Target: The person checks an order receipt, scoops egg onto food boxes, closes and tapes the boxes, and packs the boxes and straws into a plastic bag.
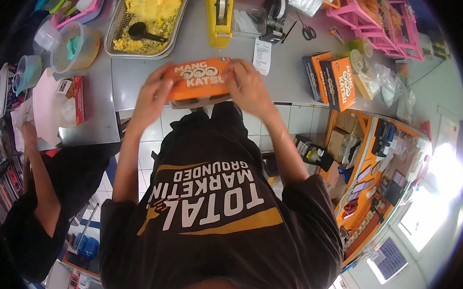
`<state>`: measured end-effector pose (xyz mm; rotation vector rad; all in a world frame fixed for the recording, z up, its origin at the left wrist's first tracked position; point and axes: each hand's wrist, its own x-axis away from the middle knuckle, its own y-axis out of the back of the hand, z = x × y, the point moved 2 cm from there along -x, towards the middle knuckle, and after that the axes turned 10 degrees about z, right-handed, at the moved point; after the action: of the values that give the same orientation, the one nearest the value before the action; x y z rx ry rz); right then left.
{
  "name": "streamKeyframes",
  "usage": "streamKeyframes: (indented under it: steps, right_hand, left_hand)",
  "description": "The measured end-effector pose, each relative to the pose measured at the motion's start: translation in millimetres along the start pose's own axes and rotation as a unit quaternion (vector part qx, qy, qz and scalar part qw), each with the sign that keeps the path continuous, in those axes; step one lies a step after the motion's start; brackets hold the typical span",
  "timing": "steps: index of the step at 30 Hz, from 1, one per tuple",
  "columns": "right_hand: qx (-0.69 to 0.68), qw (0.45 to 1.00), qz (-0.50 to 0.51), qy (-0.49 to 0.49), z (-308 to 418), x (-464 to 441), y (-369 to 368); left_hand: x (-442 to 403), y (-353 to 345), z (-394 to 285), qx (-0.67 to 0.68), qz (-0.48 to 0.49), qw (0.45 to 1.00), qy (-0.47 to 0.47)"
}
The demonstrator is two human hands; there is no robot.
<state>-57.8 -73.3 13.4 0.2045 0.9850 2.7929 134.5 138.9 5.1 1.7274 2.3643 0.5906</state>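
An orange box [200, 80] with white lettering is held level at the front edge of the metal table, between both hands. My left hand [155, 92] grips its left end, thumb on the top face. Around the right end, my right hand [248, 87] is closed, its fingers on the lid and slightly blurred. A strip of the box's cardboard side shows along the edge nearest me. Just behind the box are a yellow tape dispenser [219, 20] and a printed paper slip [262, 57].
A tray of yellow food [152, 12] holds a black scoop [143, 32]. Upright boxes [342, 82], scissors [306, 29] and pink baskets [371, 19] stand right. Plastic tubs [75, 47] are left, where a co-worker's arm [39, 182] reaches to an open box [70, 104].
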Motion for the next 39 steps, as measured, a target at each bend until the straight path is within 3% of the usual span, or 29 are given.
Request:
streamKeyframes:
  steps: [1, 2, 4, 6, 7, 9, 15, 17, 19, 20, 22, 24, 28, 30, 34, 36, 37, 39]
  right_hand:
    - [0.055, 0.996, -0.060, -0.039, 5, 10, -17]
    - [0.110, 0.984, -0.119, -0.078, 2, 16, -35]
    - [0.047, 0.989, -0.113, -0.086, -22, 19, -62]
    - [-0.143, 0.978, -0.135, -0.069, -35, 18, -68]
    - [-0.141, 0.978, -0.137, -0.067, -39, 15, -65]
    - [-0.264, 0.948, -0.139, -0.113, -42, 18, -61]
    - [-0.300, 0.911, -0.032, -0.281, -28, 0, -1]
    - [-0.288, 0.918, 0.002, -0.272, -30, -2, -1]
    - [-0.275, 0.924, 0.036, -0.262, -37, -1, -10]
    - [-0.235, 0.946, 0.010, -0.224, -44, 3, -21]
    - [-0.194, 0.963, -0.015, -0.185, -44, 5, -31]
    - [-0.134, 0.979, -0.079, -0.131, -40, 10, -39]
    - [-0.108, 0.980, -0.079, -0.144, -43, 10, -42]
    - [-0.284, 0.947, 0.013, -0.149, -29, 9, -23]
    - [-0.212, 0.947, -0.033, -0.238, -58, -3, -33]
    - [-0.347, 0.909, -0.049, -0.226, -75, -15, -35]
    - [-0.349, 0.908, -0.051, -0.226, -83, -18, -34]
    - [-0.469, 0.858, 0.001, -0.209, -91, -25, -35]
  left_hand:
    - [7, -12, 2, -0.085, 0.003, 0.995, 0.043]
    - [9, -30, 13, -0.085, 0.005, 0.995, 0.043]
    - [12, -60, 33, -0.011, -0.136, 0.988, 0.068]
    - [11, -63, 32, -0.008, -0.140, 0.988, 0.061]
    - [8, -57, 27, 0.050, -0.135, 0.985, 0.092]
    - [9, -55, 33, 0.248, -0.153, 0.950, 0.114]
    - [-1, -8, -8, 0.184, -0.070, 0.961, 0.194]
    - [-1, -7, -5, 0.174, -0.054, 0.959, 0.217]
    - [0, -12, 15, 0.191, -0.061, 0.962, 0.184]
    - [2, -17, 22, 0.190, -0.061, 0.962, 0.183]
    - [4, -23, 15, 0.015, -0.060, 0.985, 0.158]
    - [10, -33, 17, 0.010, -0.043, 0.984, 0.175]
    - [16, -43, 33, -0.066, -0.058, 0.980, 0.179]
    - [14, -37, 36, -0.091, -0.039, 0.983, 0.157]
    - [11, -30, 30, -0.052, -0.002, 0.984, 0.172]
    - [9, -30, 31, -0.070, -0.008, 0.984, 0.167]
    - [10, -31, 37, -0.071, -0.005, 0.984, 0.165]
    - [9, -29, 41, -0.091, -0.015, 0.985, 0.148]
